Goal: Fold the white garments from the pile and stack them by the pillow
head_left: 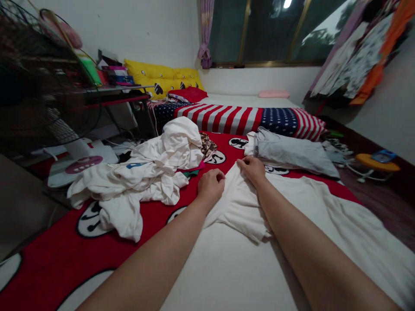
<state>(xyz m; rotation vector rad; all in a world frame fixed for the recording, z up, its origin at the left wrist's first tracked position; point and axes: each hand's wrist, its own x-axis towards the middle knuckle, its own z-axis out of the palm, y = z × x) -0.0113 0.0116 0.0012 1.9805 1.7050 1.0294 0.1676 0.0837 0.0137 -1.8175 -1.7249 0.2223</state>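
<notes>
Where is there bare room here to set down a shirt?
Free: the red blanket near left, below the clothes pile; the striped blanket beyond the grey garment. Crowded: the middle, where left hand and right hand grip the white shirt.

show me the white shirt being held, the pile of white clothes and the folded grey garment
white shirt (241,207), head view, middle of its body
pile of white clothes (155,170), head view, centre of the heap
folded grey garment (292,151), head view, its top face
</notes>
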